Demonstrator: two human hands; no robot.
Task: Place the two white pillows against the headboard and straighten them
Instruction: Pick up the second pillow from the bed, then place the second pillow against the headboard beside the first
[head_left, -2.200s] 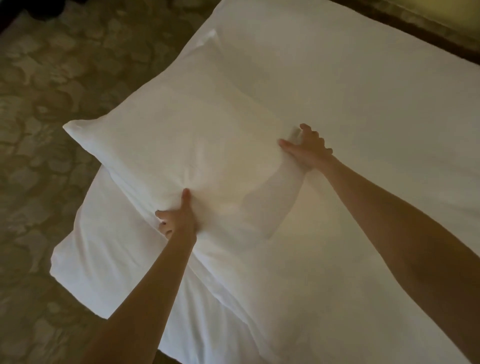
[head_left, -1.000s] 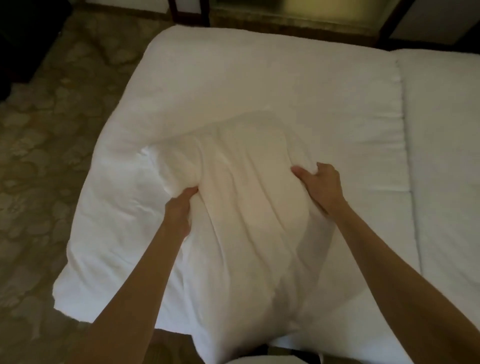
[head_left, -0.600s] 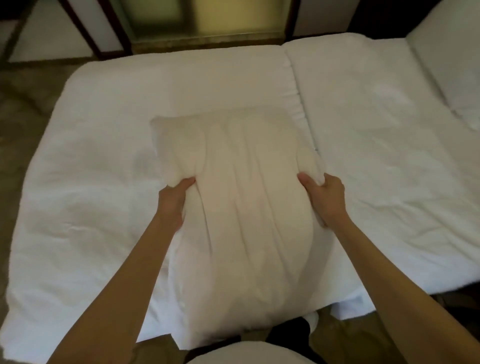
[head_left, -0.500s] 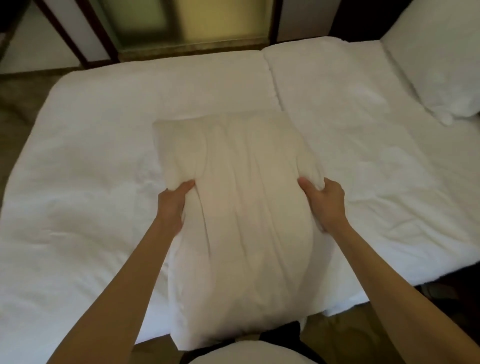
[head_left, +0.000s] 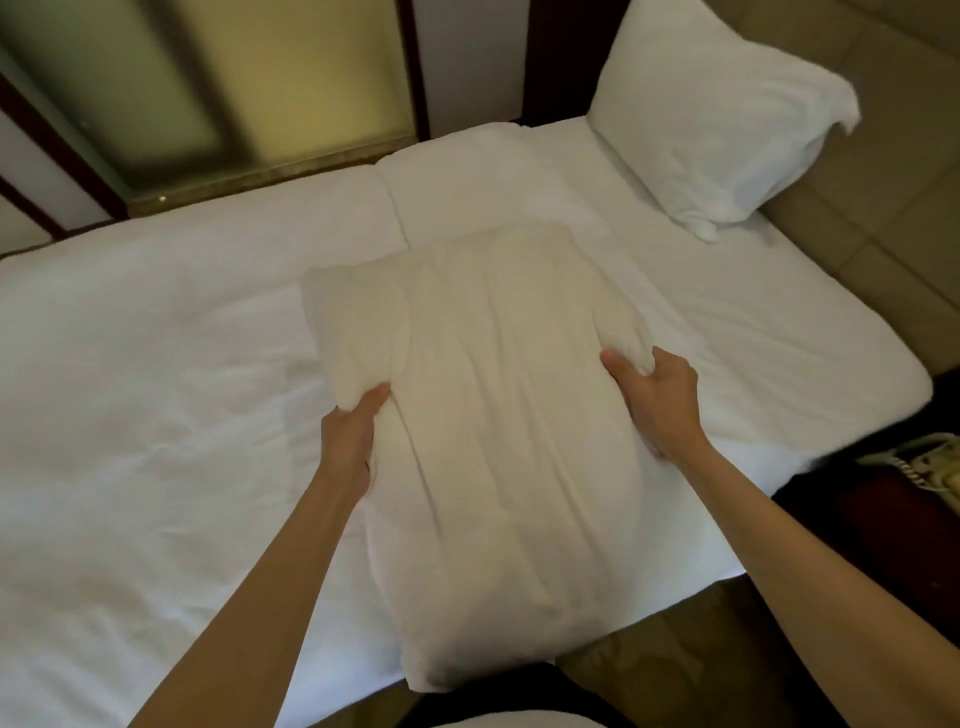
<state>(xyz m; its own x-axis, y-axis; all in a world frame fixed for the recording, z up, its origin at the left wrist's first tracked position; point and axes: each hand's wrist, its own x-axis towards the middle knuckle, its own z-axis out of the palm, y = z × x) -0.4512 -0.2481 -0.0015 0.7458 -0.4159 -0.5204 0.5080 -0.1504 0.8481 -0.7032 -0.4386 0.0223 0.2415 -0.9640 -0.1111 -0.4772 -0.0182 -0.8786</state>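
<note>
I hold a white pillow (head_left: 498, 415) lengthwise in front of me, above the white bed (head_left: 156, 389). My left hand (head_left: 350, 441) grips its left edge and my right hand (head_left: 657, 402) grips its right edge, both bunching the fabric. A second white pillow (head_left: 711, 114) leans against the beige padded headboard (head_left: 893, 171) at the upper right, its corner crumpled.
A folded white duvet edge (head_left: 395, 208) runs across the bed. Beyond the bed's far side are dark wood frames and a frosted glass panel (head_left: 208, 88). A dark bedside table with a corded telephone (head_left: 930, 465) stands at the right. Patterned carpet (head_left: 675, 665) lies below me.
I lifted the pillow off the bed's foot and turned right with it. The headboard and the second pillow have come into view at the upper right.
</note>
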